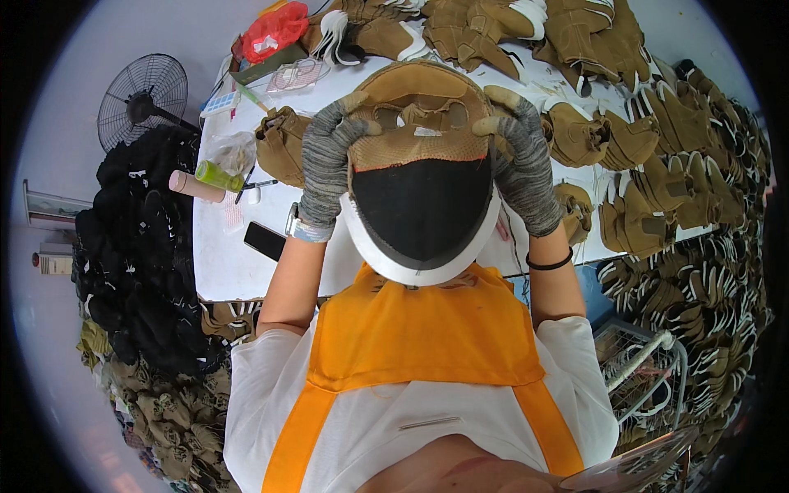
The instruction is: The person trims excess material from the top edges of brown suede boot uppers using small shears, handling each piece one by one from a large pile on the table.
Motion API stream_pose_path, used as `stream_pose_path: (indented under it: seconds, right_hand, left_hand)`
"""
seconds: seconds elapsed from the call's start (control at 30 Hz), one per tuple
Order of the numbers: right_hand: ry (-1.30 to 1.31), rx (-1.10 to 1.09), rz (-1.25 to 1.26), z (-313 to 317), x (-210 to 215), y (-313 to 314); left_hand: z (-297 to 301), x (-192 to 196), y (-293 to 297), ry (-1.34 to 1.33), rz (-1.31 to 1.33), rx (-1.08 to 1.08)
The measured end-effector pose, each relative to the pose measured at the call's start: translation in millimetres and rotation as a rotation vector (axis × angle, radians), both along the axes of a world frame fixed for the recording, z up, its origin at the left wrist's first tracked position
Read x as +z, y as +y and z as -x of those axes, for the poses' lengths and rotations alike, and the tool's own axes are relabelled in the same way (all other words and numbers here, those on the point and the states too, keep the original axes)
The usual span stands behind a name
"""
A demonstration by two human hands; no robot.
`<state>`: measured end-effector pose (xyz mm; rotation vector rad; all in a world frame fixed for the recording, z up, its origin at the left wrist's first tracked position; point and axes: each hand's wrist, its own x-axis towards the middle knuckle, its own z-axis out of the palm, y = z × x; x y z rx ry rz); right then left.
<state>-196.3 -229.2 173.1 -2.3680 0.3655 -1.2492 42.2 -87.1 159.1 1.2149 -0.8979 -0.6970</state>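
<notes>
A brown shoe upper [421,181] is held up close in front of me, over the table's near edge. Its black lining faces me, a white band runs round its lower edge, and the brown mesh part above has openings. My left hand [330,148], in a grey knit glove with bare fingertips, grips the left side of the upper. On the opposite side my right hand [526,156], gloved the same way, pinches the brown edge. Both sets of fingers are bent round the material, and some fingertips are hidden behind it.
More brown uppers [575,135] stand along the white table [226,275]. A phone [265,241], a green cup [219,177] and a red plastic bag [275,33] lie at the left. Dark piles [148,246] flank the table, with a fan [144,103] behind and a wire cart [645,370] at right.
</notes>
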Motion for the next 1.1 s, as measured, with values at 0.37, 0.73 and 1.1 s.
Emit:
stream_pose_path:
  seconds: [0.37, 0.73, 1.1]
  right_hand:
    - [-0.105, -0.017, 0.175, 8.7, 11.3, 28.3]
    - [-0.167, 0.243, -1.367, -26.0, -62.7, -29.8]
    - [0.375, -0.107, -1.706, -14.2, -207.3, 1.3]
  left_hand:
    - [19.1, 17.1, 10.0, -0.127, 0.139, 0.134]
    - [0.9, -24.5, -7.2, -0.076, -0.074, -0.152]
    - [23.4, -184.9, 37.4, 0.809, -0.485, 0.001]
